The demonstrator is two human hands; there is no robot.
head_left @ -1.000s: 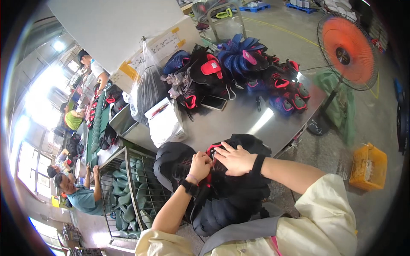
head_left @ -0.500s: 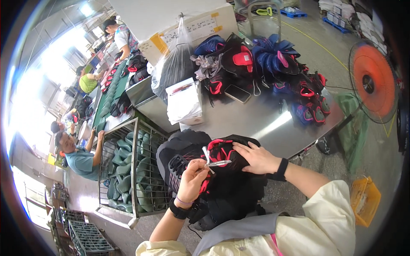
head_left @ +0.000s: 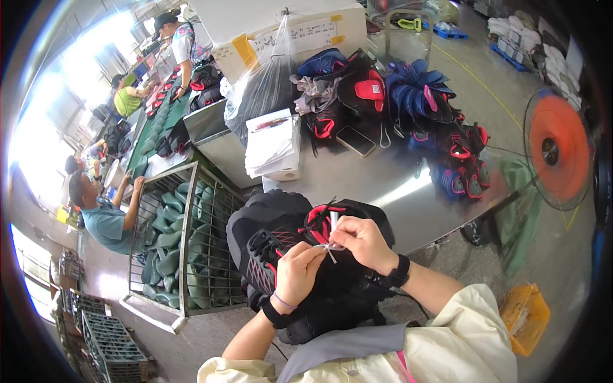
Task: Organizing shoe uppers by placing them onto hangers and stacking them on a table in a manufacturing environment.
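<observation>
My left hand (head_left: 296, 270) is closed in a pinch on a thin white cord (head_left: 329, 253). My right hand (head_left: 365, 242) meets it from the other side, thumb and finger pinched on the same cord. A pale, shiny end stands up beside the right fingers; its exact kind is hard to make out. Just beyond the fingers lies a black shoe upper (head_left: 349, 207) with a red lining. Left of it are a black shoe with grey-pink lines (head_left: 263, 250) and stacked dark soles (head_left: 252, 214). The hands hide part of the black upper.
A metal table (head_left: 357, 182) holds a phone (head_left: 355, 141), papers (head_left: 273, 150) and piled blue, black and red shoe uppers (head_left: 415, 96). Left stands a wire cage (head_left: 185, 255) of green shoe lasts. An orange fan (head_left: 554, 143) and yellow basket (head_left: 525, 319) are right. People work along a green conveyor (head_left: 153, 131).
My right hand has left the black upper and come over to the cord beside my left hand. It went from flat to pinching. The view has shifted slightly.
</observation>
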